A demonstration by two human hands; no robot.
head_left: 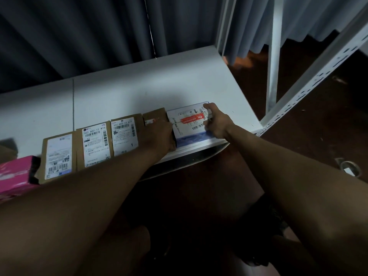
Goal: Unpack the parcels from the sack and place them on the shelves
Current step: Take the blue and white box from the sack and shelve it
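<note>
1. The step looks like placing: the white-blue parcel (189,122) lies at the right end of the box row (89,144) on the shelf (179,80).
2. The left hand (159,136) and right hand (215,120) hold its two sides, fingers curled.
3. Next – probably let go and fetch another parcel; the sack is not visible.

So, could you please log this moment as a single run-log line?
stage: shelving | both hands: left hand and right hand grip white parcel | place: shelf front edge, right end of cardboard parcel row

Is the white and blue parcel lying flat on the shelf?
Yes, flat: the white and blue parcel lies label-up on the shelf, both hands on it.
</note>
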